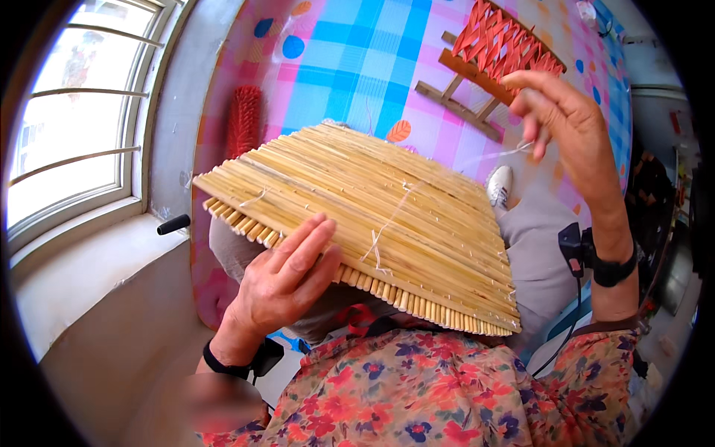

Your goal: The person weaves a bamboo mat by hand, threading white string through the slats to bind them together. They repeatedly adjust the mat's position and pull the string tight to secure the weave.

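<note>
A mat of thin yellow sticks [439, 223] lies slanted across my lap, with another row of stick ends showing under its near edge. My left hand [287, 276] rests with its fingers stretched flat on the near left part of the mat; its palm overlaps the edge. Raised beyond the mat's right side, my right hand [555, 112] has its fingers closed in a pinch on a white thread [514, 151]. The thread runs from my fingertips down toward the mat, faint along the way. Short loose thread ends [377, 252] stick up from the mat's surface.
A wooden frame [477, 72] wound with red strips stands at the far right on a plaid, leaf-patterned covering [357, 45]. Far left is a red bundle [244, 123]. A barred window [82, 112] and a black handle [173, 224] are on the left. A cable [570, 328] hangs by my right arm.
</note>
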`<move>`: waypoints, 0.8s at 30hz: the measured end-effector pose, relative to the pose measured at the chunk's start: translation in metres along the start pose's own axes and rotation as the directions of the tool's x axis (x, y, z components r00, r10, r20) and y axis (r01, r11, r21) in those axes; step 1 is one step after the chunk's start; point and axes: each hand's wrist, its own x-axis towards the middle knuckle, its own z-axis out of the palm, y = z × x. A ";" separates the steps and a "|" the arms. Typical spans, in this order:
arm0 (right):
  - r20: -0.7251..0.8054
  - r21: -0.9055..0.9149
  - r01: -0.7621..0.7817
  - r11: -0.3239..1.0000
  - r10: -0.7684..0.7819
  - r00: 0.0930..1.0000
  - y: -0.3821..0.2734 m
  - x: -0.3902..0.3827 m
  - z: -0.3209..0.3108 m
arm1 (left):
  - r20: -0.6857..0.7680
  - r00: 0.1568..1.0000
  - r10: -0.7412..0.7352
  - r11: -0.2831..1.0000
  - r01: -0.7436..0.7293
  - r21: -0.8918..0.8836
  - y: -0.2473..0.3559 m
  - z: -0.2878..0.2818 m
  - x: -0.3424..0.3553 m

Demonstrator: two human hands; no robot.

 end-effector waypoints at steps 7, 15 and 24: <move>0.438 0.160 0.167 0.973 -0.222 0.871 -0.007 -0.042 0.095 | 0.020 0.992 -0.121 0.991 0.120 0.052 0.010 -0.001 -0.013; 0.558 -0.040 0.455 0.889 -0.358 0.749 -0.002 -0.044 0.124 | 0.020 0.990 -0.140 0.989 0.139 0.054 0.006 0.001 -0.023; 0.602 -0.089 0.463 0.882 -0.323 0.730 -0.012 -0.047 0.124 | -0.067 0.987 -0.147 0.989 0.147 -0.005 0.001 0.008 -0.034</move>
